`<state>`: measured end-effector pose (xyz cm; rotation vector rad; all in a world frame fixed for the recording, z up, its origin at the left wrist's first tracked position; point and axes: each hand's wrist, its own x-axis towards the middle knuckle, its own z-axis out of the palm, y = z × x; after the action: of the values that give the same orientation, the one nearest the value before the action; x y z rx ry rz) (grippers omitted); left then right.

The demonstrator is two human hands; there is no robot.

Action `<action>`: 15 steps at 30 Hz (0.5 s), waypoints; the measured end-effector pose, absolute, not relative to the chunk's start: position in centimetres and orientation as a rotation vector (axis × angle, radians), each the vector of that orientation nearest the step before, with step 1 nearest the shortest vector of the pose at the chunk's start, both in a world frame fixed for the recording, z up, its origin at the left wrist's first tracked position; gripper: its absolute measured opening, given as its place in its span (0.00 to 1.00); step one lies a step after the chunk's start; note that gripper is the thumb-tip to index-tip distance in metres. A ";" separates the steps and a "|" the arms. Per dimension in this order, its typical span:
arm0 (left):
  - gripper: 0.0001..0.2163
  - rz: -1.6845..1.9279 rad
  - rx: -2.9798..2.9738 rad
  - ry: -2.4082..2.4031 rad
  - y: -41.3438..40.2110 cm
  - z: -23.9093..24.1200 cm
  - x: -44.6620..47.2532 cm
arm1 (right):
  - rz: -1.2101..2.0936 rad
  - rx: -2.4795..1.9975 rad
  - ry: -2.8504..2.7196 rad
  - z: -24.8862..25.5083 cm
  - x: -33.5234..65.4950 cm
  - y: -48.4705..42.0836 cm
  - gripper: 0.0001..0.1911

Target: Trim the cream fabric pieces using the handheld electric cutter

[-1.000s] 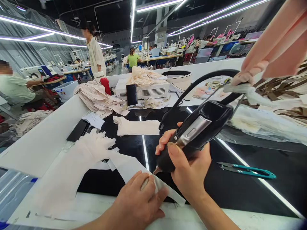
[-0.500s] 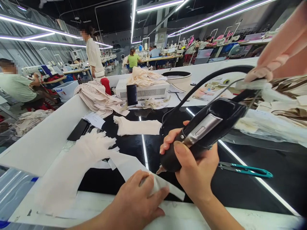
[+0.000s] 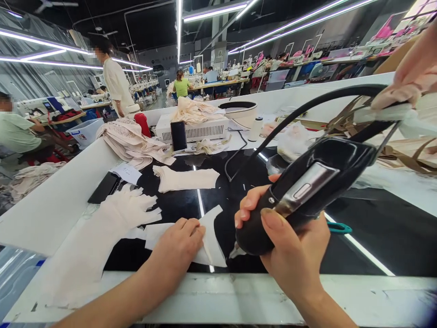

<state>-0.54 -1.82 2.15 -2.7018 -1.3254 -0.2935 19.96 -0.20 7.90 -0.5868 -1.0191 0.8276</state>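
Observation:
My right hand (image 3: 293, 246) is wrapped around a black corded handheld tool (image 3: 307, 187) with a silver switch plate. Its pointed metal tip (image 3: 235, 251) is angled down just right of a white fabric piece (image 3: 213, 232), apart from its edge. My left hand (image 3: 179, 246) presses on that white piece on the black glossy surface, fingers closed together over a folded part. The fingertips' exact grip is partly hidden. Behind my right wrist lie teal-handled thread snips (image 3: 341, 227), their blades covered by the hand. Stacked cream fabric pieces (image 3: 119, 212) lie left of my left hand.
Ahead lies another cream piece (image 3: 187, 179). Behind it stand a phone (image 3: 178, 135) and a vented white box (image 3: 194, 130) topped with fabric. The tool's cable (image 3: 307, 102) arches to a blurred pinkish form (image 3: 406, 91) at upper right. Other people work beyond the white partition.
My left hand has moved left and slightly up; the white piece under it now lies differently, its wide end turned upward. The tool has shifted slightly right in the picture as the view turned.

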 end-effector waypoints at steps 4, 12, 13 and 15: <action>0.08 -0.229 -2.586 -1.322 -1.8 1.0 0.3 | 0.832 -0.581 -1.020 7.6 20.1 -0.7 0.22; 0.08 -0.246 -2.551 -1.311 -2.2 1.5 -0.1 | 0.805 -0.588 -1.018 6.8 19.8 -0.4 0.23; 0.08 -0.247 -2.552 -1.315 -2.2 1.6 0.0 | 0.803 -0.586 -1.023 6.8 19.9 -0.3 0.23; 0.08 -0.247 -2.542 -1.320 -2.4 1.7 0.2 | 0.801 -0.576 -1.033 6.9 19.9 -0.3 0.23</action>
<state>0.23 -2.42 1.75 -2.5418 -1.3203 -0.2474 19.95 -0.35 6.87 -0.5761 -1.0330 0.8015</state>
